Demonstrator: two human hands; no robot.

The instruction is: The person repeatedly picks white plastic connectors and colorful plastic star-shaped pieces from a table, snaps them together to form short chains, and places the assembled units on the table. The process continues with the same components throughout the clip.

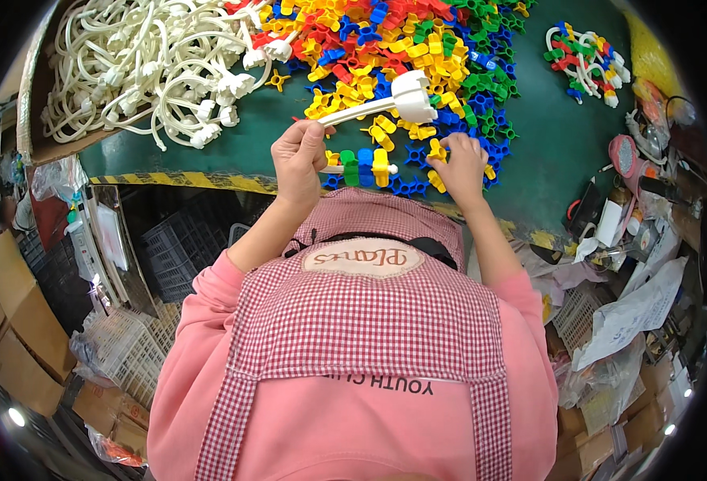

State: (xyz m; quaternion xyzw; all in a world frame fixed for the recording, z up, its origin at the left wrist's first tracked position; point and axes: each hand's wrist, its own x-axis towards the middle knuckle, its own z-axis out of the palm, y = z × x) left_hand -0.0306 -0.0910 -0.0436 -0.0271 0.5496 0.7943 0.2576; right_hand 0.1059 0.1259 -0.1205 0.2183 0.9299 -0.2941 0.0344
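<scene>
My left hand [299,164] is closed around a bent white plastic tube [357,112]. One end of it widens into a white cup-shaped head [414,98] that points right. On its other end, lower down, sit a green piece [351,168], a blue piece [365,167] and a yellow piece [381,167] side by side, with the white tip showing past them. My right hand [466,170], a short way to the right of that tip, pinches a loose yellow plastic piece [437,151] between its fingers.
A heap of red, yellow, blue and green star-like pieces [418,48] spreads over the green table [546,168]. Many white tubes [161,56] spill from a cardboard box [29,104] at left. Tubes strung with coloured pieces [586,64] lie at right, near piled clutter [610,216].
</scene>
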